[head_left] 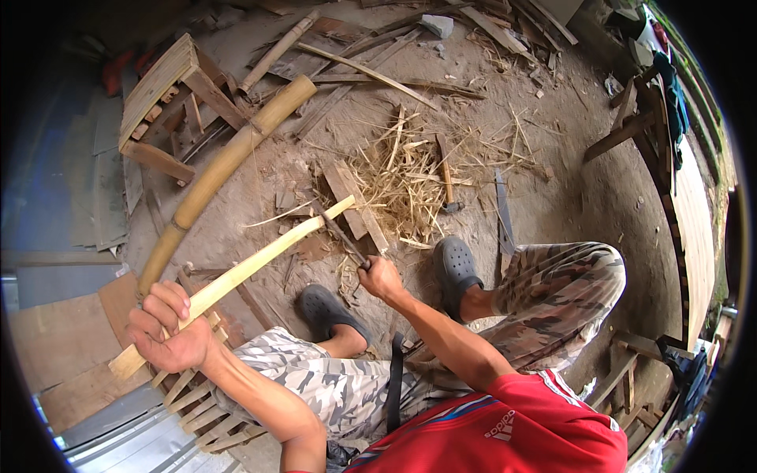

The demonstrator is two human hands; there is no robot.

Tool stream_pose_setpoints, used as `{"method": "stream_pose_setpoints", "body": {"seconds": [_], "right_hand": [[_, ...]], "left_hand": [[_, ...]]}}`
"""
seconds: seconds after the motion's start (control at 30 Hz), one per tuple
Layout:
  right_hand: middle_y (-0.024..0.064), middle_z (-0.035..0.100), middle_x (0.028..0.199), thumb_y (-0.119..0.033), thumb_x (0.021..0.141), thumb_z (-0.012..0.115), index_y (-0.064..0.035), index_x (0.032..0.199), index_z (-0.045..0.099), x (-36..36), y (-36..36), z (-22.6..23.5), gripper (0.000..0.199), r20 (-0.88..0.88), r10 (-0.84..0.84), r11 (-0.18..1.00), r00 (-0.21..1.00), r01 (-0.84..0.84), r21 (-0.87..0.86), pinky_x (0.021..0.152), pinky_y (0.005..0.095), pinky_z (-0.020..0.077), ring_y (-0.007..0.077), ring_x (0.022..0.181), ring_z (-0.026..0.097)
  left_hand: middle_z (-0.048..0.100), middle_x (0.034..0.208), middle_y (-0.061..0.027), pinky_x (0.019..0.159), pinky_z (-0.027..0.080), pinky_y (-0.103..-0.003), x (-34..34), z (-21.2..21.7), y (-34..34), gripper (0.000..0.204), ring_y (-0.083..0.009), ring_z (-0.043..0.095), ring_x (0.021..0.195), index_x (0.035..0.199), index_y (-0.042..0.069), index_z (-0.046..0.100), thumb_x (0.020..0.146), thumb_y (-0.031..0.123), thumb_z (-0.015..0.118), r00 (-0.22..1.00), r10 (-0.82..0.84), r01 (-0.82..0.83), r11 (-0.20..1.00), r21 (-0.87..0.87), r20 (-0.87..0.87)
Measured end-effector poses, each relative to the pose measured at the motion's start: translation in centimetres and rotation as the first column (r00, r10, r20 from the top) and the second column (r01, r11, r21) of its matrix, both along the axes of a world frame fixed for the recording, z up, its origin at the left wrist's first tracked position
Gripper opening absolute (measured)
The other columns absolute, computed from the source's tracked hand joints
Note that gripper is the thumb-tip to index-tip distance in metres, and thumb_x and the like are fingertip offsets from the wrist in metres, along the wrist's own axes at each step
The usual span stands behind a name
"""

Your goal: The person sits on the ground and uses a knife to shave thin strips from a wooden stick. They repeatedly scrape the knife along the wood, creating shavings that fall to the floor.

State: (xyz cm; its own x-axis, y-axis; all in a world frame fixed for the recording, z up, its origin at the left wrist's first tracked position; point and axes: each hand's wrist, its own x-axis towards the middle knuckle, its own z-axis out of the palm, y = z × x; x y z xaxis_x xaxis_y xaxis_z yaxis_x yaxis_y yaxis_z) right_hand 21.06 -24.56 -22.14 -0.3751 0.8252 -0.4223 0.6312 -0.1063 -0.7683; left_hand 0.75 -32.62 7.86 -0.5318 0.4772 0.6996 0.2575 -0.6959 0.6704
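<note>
My left hand [167,327] grips the near end of a long split bamboo strip [252,264] that slants up to the right above the dirt floor. My right hand [380,277] holds the handle of a dark-bladed knife [341,236], whose blade meets the strip close to its far end. A pile of pale bamboo shavings [406,181] lies just beyond the blade. My two feet in dark grey clogs [457,268] rest on the ground below the strip.
A thick round bamboo pole [225,165] lies diagonally at the left. A slatted wooden stool [169,87] stands at the upper left. Bamboo slats [197,402] lie by my left knee. A hammer [447,177] and a flat blade [503,209] rest near the shavings. A wooden bench [694,229] runs along the right.
</note>
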Motion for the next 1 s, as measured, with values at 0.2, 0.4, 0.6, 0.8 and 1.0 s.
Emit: {"method": "stream_pose_setpoints", "body": {"seconds": [0.2, 0.4, 0.6, 0.8, 1.0], "right_hand": [[0.0295, 0.067, 0.081, -0.024, 0.085, 0.056, 0.0026, 0.088, 0.067, 1.5, 1.2, 6.2, 0.029, 0.048, 0.127, 0.992, 0.991, -0.128, 0.003, 0.076, 0.0502, 0.0539, 0.0435, 0.081, 0.068], [0.0231, 0.061, 0.063, -0.021, 0.081, 0.065, -0.0041, 0.083, 0.059, 0.3, -3.4, 20.3, 0.018, -0.257, 0.355, 0.922, 0.899, -0.292, 0.252, 0.06, 0.0499, 0.0522, 0.044, 0.062, 0.063], [0.0238, 0.06, 0.062, -0.022, 0.08, 0.064, -0.0037, 0.083, 0.059, -0.6, -3.2, 15.9, 0.019, -0.167, 0.263, 0.943, 0.95, -0.217, 0.25, 0.06, 0.0508, 0.0516, 0.0446, 0.063, 0.063], [0.0227, 0.062, 0.062, -0.021, 0.084, 0.06, -0.0033, 0.084, 0.06, -0.4, -4.1, 15.9, 0.018, -0.1, 0.259, 0.939, 0.961, -0.226, 0.26, 0.059, 0.0505, 0.0533, 0.0423, 0.059, 0.064], [0.0248, 0.061, 0.062, -0.02, 0.083, 0.06, -0.0011, 0.078, 0.06, 1.0, -2.6, 15.0, 0.02, -0.074, 0.217, 0.961, 0.973, -0.2, 0.189, 0.063, 0.0519, 0.0524, 0.0445, 0.063, 0.064]], "left_hand": [[0.04, 0.056, -0.0052, 0.042, 0.034, -0.024, -1.0, -0.3, 0.2, 0.058, -0.015, 0.037, 0.043, 0.073, 0.011, 0.039, 0.098, 0.063, 0.03, 0.887, 0.454, -0.452, 0.891, 0.04, -0.085], [0.041, 0.057, -0.0055, 0.035, 0.033, -0.023, 0.1, -0.3, 0.5, 0.06, -0.0144, 0.04, 0.038, 0.078, 0.011, 0.04, 0.095, 0.068, 0.032, 0.837, 0.546, -0.541, 0.836, 0.093, -0.041], [0.038, 0.057, -0.003, 0.035, 0.032, -0.023, 0.8, -0.3, 1.0, 0.058, -0.0137, 0.036, 0.036, 0.074, 0.012, 0.039, 0.097, 0.065, 0.034, 0.773, 0.633, -0.634, 0.769, 0.078, 0.039], [0.036, 0.056, -0.0017, 0.033, 0.029, -0.024, 0.6, -0.8, 0.3, 0.058, -0.0129, 0.035, 0.035, 0.072, 0.013, 0.038, 0.097, 0.065, 0.034, 0.762, 0.646, -0.647, 0.759, 0.076, 0.038], [0.037, 0.055, -0.0017, 0.033, 0.029, -0.023, 1.1, -0.9, 0.3, 0.058, -0.0128, 0.035, 0.034, 0.073, 0.012, 0.04, 0.098, 0.064, 0.032, 0.764, 0.643, -0.644, 0.758, 0.101, 0.049]]}}
